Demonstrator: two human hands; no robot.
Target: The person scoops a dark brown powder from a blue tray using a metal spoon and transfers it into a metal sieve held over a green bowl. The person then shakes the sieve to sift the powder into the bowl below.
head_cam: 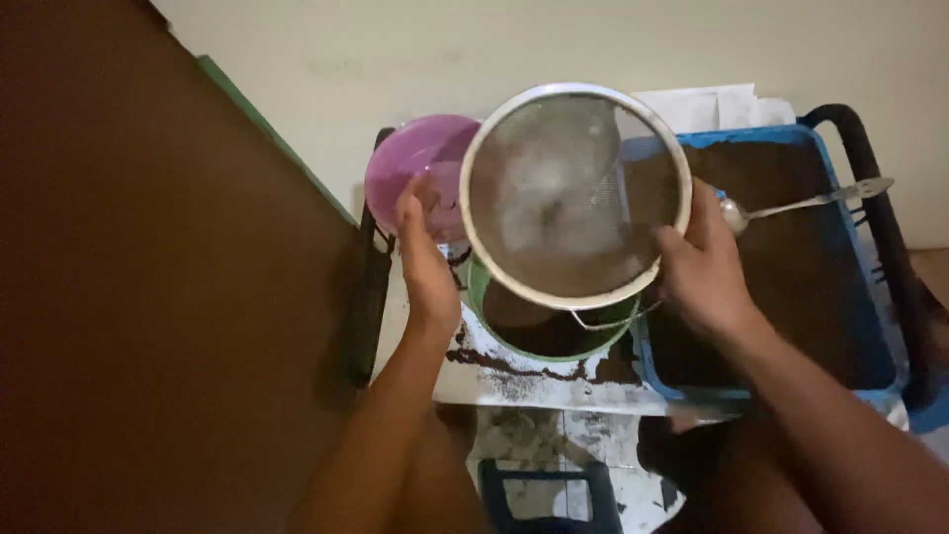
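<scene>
I hold a round white-rimmed mesh sieve [573,193] with both hands, lifted and tilted toward me. My left hand [423,252] grips its left rim and my right hand [702,267] grips its right rim. Through the mesh shows some pale and brown powder. Directly under the sieve stands a green bucket [514,336] with a wire handle and dark contents. Right of it lies a blue tray [880,326] filled with dark brown powder, with a metal spoon [801,205] resting on it.
A pink bowl [415,158] stands behind my left hand. Brown powder is spilled on the white surface [534,381] in front of the bucket. A dark brown panel [148,297] fills the left; a pale wall [494,49] is behind.
</scene>
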